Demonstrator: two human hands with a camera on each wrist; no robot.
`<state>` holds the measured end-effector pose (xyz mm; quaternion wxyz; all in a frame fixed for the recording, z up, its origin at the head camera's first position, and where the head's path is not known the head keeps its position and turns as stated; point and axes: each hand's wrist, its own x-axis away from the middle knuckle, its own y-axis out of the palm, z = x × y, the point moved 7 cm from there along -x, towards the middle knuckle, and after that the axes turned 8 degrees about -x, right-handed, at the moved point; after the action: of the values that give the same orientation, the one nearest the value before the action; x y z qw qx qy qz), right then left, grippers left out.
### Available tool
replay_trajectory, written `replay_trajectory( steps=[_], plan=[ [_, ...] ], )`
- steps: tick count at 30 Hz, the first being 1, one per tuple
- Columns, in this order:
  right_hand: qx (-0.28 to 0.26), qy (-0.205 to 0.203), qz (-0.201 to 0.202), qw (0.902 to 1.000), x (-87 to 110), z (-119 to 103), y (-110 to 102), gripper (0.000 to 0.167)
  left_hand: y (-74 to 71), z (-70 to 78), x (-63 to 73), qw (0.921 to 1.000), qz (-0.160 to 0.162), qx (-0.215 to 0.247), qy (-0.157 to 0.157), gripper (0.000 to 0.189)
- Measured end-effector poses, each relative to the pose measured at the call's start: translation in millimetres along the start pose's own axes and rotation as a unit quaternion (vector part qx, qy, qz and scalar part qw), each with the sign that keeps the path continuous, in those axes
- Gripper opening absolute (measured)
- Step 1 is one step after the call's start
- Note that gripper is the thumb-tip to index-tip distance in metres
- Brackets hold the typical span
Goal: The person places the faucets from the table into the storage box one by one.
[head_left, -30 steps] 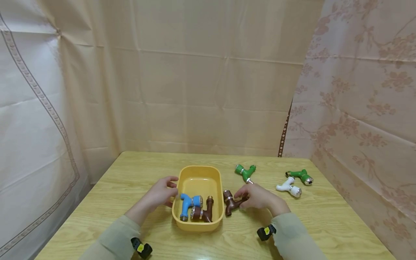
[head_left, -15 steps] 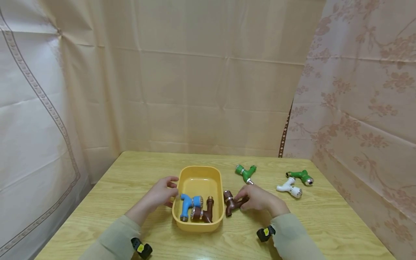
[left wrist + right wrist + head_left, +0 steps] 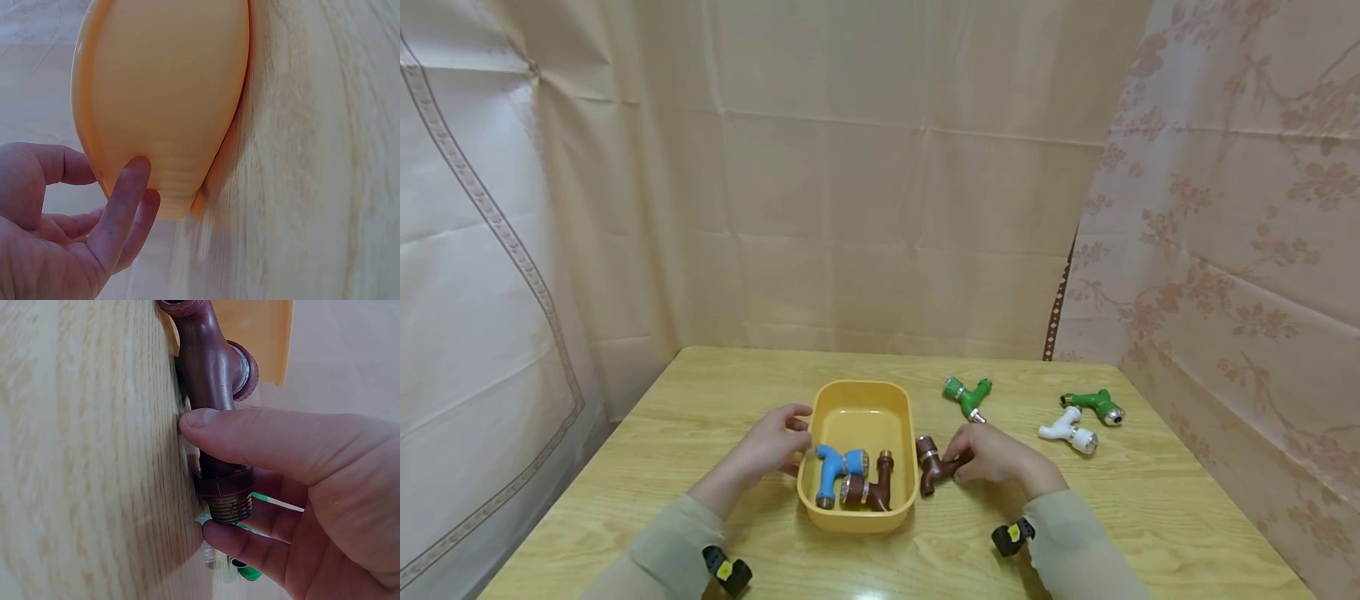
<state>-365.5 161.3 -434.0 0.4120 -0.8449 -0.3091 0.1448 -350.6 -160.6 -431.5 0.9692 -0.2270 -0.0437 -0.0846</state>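
Note:
My right hand (image 3: pixel 996 454) pinches a brown faucet (image 3: pixel 931 471) by its inlet end, just right of the yellow basin (image 3: pixel 857 523). In the right wrist view, the thumb lies along the brown faucet's body (image 3: pixel 209 375), with fingers behind its brass thread (image 3: pixel 231 509). My left hand (image 3: pixel 771 446) is at the basin's left side, fingers loosely bent, with fingertips at the outer wall (image 3: pixel 169 81) in the left wrist view. Inside the basin lie a blue faucet (image 3: pixel 830 475) and another brown faucet (image 3: pixel 880 492), towards its near end.
Beyond my right hand lies a green faucet (image 3: pixel 972 398) with a metal spout tip. Farther right, a white faucet (image 3: pixel 1066 431) sits close to a second green faucet (image 3: pixel 1097 406). The wooden table (image 3: pixel 730 375) meets hanging cloth (image 3: pixel 865 208) at the back.
My right hand's fingers have closed in on the brown faucet beside the basin. The left hand, the basin and the other faucets stay where they were.

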Motion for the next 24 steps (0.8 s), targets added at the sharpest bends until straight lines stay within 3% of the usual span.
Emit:
replay_trajectory(
  steps=[12,24],
  plan=[
    [-0.003,0.014,-0.001,0.9999,-0.5,1.8,-1.6,0.023,-0.6,0.3,0.1,1.0,-0.002,-0.004,-0.001,0.056],
    [0.01,-0.018,0.009,0.9997,2.3,-1.7,-7.3,0.023,-0.7,0.0,0.2,1.0,-0.001,-0.004,0.0,0.056]
  ],
)
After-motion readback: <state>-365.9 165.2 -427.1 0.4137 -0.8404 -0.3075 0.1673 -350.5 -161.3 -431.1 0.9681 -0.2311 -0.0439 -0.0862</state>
